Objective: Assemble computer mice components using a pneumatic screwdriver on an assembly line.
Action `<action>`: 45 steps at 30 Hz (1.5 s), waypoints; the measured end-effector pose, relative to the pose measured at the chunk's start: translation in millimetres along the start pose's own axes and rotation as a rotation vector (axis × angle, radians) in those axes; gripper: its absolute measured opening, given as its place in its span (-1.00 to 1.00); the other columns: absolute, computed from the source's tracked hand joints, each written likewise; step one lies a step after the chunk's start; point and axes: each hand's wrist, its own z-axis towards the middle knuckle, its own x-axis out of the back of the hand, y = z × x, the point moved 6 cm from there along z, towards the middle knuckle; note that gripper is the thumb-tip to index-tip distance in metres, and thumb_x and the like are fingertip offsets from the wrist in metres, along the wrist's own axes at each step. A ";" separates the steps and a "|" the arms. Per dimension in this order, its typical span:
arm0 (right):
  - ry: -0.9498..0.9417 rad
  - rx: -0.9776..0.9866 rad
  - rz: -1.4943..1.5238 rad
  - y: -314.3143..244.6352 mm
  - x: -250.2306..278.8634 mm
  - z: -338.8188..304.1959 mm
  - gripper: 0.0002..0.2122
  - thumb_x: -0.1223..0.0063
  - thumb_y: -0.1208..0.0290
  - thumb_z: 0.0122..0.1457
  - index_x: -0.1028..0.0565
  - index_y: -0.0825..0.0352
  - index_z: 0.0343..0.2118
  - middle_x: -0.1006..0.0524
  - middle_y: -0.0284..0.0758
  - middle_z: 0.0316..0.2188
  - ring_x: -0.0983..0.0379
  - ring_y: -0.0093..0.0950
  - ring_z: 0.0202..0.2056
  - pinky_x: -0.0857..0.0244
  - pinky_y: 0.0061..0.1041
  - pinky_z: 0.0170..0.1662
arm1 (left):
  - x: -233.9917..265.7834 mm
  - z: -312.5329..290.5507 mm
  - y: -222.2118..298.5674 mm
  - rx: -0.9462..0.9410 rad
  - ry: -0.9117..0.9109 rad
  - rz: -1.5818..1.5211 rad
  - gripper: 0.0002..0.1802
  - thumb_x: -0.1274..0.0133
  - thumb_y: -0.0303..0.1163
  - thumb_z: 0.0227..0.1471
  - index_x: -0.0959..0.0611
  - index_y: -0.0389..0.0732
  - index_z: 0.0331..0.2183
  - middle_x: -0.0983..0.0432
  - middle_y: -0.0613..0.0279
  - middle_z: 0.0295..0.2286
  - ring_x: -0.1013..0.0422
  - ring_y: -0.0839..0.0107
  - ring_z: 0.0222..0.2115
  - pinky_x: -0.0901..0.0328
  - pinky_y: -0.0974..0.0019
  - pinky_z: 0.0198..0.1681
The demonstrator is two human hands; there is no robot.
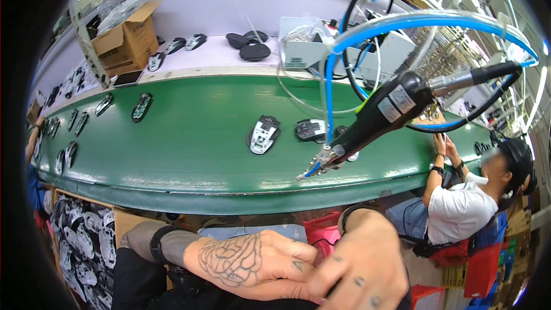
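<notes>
Green worktop [189,161] sweeps right across the view, backed by a pale shelf [215,60], and we start at the far left. Down low, a box is packed with grey and black mouse shells [83,241]; above it, small mouse parts [72,119] lie scattered along the green. Up on the shelf, an open cardboard box [129,43] stands with clear plastic poking out, and just past it a mouse base with a green circuit board [142,107] lies alone on the worktop.

Now the left hand [258,264], tattooed, a dark band at its wrist, reaching in low in front of the worktop, fingers bent. Beyond the worktop's front edge sits an opened white mouse [264,135], well apart from both hands, with a black-and-white mouse [310,130] near it on the right. And the right hand [364,264] is in close, fingers curled, meeting the left one's fingertips; whether anything is pinched between them, I cannot tell! Above, a black power screwdriver [384,109] slants down leftward beside blue tubing [330,80]. Far right, a co-worker [465,201] in a white shirt sits with both hands raised at the worktop.
</notes>
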 end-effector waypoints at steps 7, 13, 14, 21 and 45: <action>-0.101 0.111 0.028 -5.8 -8.2 12.7 -0.80 0.21 0.45 0.14 -0.52 0.33 -0.34 -0.43 -0.28 -0.46 -0.36 -0.40 -0.41 -0.24 -0.43 -0.32 | -6.0 3.6 -4.5 0.000 0.024 -0.166 -0.85 -0.08 -0.42 0.03 -0.59 -0.32 -0.37 -0.30 0.20 -0.58 -0.35 0.33 -0.61 -0.21 0.31 -0.60; -0.259 0.124 0.109 -5.8 -16.9 20.3 -0.81 0.16 0.50 0.09 -0.54 0.34 -0.38 -0.47 -0.32 -0.45 -0.40 -0.46 -0.39 -0.30 -0.44 -0.33 | -15.8 -1.8 -22.1 0.382 -0.200 -0.547 -0.77 -0.10 -0.36 -0.02 -0.63 -0.37 -0.48 -0.55 -0.02 -0.53 -0.47 0.27 -0.50 -0.32 0.32 -0.39; -0.264 0.108 0.128 -5.3 -19.4 17.1 -0.84 0.16 0.44 0.11 -0.49 0.31 -0.37 -0.42 -0.40 -0.51 -0.36 -0.51 -0.44 -0.26 -0.49 -0.36 | -20.1 -1.5 -26.2 0.302 -0.234 -0.548 -0.74 -0.11 -0.31 -0.01 -0.62 -0.36 -0.39 -0.53 0.04 -0.50 -0.46 0.27 -0.48 -0.32 0.33 -0.38; -0.137 0.086 0.380 11.2 -22.2 4.8 -0.86 0.13 0.31 0.09 -0.40 0.24 -0.49 -0.25 -0.52 -0.62 -0.27 -0.59 -0.54 -0.12 -0.55 -0.48 | -4.3 6.8 -36.1 0.274 -0.357 -0.401 -0.73 -0.24 -0.28 -0.21 -0.68 -0.28 -0.44 -0.52 0.25 -0.63 -0.39 0.53 -0.57 -0.19 0.48 -0.54; 0.060 0.314 0.523 77.6 -13.1 5.8 -0.90 0.07 0.47 0.03 -0.50 0.30 -0.48 -0.41 -0.44 -0.52 -0.37 -0.59 -0.46 -0.28 -0.54 -0.40 | -24.6 -2.0 -50.6 0.209 -0.559 -0.921 -0.68 0.00 -0.33 0.08 -0.57 -0.48 -0.34 -0.56 0.01 -0.50 -0.53 0.31 -0.45 -0.44 0.31 -0.31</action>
